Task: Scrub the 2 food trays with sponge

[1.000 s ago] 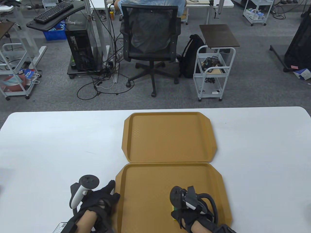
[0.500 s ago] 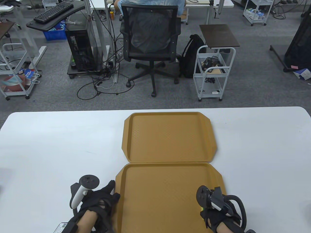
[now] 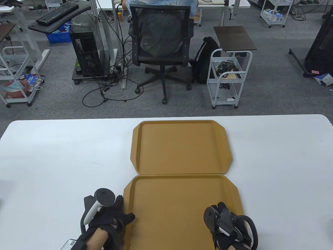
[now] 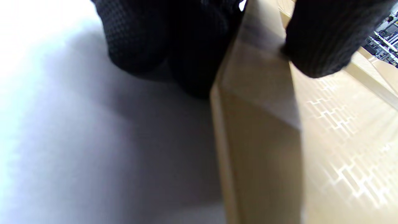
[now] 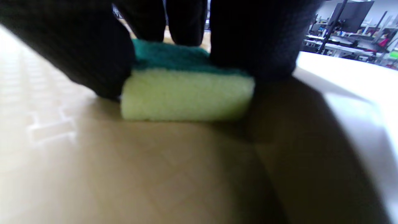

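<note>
Two tan food trays lie end to end on the white table: the far tray (image 3: 182, 147) and the near tray (image 3: 166, 208). My right hand (image 3: 223, 224) is over the near tray's right front part and grips a yellow sponge with a green scouring top (image 5: 186, 90), pressed flat on the tray floor (image 5: 140, 174). The sponge is hidden under the hand in the table view. My left hand (image 3: 114, 216) holds the near tray's left rim (image 4: 255, 93), thumb (image 4: 323, 40) over the rim and fingers (image 4: 161, 40) on the table side.
The white table (image 3: 52, 156) stretches wide to the left and right of the trays. Beyond its far edge stand an office chair (image 3: 161, 49), a white cart (image 3: 229, 75) and a computer tower (image 3: 84, 52) on the carpet.
My right hand swept the sponge from the near tray's middle to its right side, then drew back a little toward me. My left hand shifted slightly right along the rim.
</note>
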Motion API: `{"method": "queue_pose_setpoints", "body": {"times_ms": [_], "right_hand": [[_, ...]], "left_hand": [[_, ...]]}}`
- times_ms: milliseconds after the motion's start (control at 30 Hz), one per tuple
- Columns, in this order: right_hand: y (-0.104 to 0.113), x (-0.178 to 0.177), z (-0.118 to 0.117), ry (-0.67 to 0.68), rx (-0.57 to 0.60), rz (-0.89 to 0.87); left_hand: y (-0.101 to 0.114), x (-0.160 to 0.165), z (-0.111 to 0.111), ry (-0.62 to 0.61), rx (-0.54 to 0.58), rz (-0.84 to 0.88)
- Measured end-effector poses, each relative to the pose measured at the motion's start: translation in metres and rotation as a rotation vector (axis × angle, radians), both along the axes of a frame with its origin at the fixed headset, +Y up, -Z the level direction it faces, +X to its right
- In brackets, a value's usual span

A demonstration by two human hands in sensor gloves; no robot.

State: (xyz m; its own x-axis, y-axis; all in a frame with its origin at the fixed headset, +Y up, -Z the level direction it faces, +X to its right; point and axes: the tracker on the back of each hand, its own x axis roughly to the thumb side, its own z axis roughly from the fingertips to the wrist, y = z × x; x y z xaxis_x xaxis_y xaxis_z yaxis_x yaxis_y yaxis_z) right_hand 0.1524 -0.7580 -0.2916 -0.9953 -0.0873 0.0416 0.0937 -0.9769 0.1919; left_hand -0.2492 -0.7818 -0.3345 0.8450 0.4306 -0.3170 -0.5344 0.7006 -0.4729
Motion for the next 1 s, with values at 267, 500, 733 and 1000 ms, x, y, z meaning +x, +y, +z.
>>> {"method": "queue_pose_setpoints", "body": {"times_ms": [267, 500, 733, 1000], "right_hand": [[0.000, 0.006, -0.002, -0.001, -0.012, -0.058], [0.033, 0.029, 0.002, -0.016, 0.115, -0.243], [0.057, 0.057, 0.005, -0.067, 0.184, -0.359], [0.065, 0.068, 0.006, -0.083, 0.207, -0.429]], "left_hand": [[-0.001, -0.002, 0.000, 0.018, -0.004, 0.041], [-0.003, -0.010, 0.003, 0.150, -0.060, 0.233], [0.003, -0.011, 0.001, 0.131, -0.083, 0.424], [0.009, -0.011, 0.005, 0.148, -0.072, 0.563]]}}
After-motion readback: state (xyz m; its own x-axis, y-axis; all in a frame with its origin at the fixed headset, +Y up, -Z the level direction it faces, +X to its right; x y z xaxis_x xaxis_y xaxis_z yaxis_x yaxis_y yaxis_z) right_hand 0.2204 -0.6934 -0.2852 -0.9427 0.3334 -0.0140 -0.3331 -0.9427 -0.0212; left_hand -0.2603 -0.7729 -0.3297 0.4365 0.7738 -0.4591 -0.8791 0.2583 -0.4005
